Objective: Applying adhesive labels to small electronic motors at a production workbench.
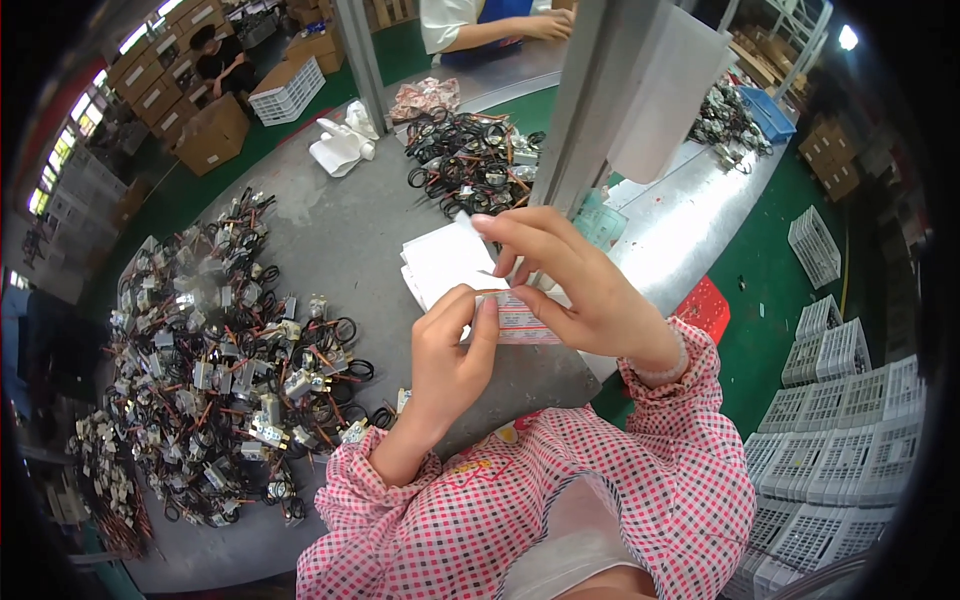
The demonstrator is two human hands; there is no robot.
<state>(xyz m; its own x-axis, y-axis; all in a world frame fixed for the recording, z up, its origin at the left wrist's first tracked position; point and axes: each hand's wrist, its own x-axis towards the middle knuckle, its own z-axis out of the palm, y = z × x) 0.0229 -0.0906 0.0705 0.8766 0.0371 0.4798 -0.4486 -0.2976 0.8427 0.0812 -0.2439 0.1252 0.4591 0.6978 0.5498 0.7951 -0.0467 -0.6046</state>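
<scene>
Between the thumb and fingers of my left hand point(455, 345) is a small sheet of printed labels point(525, 325) with red and white print. My right hand point(570, 275) is over the sheet's right end, its thumb at the upper edge and its index finger stretched out to the left. Its other fingers are bent and partly hidden, with a gap between them and the thumb. Under and behind both hands lies a stack of white paper point(438, 255) on the grey table point(320, 225). The corner near my right fingertip looks raised.
A large pile of small metal parts with black cables point(230, 370) covers the table's left side. Another cable pile point(465, 160) lies beyond the paper, beside a metal post point(580, 110). White plastic crates point(835, 430) stand at right. Across the table, a person's hands point(545, 25) are at work.
</scene>
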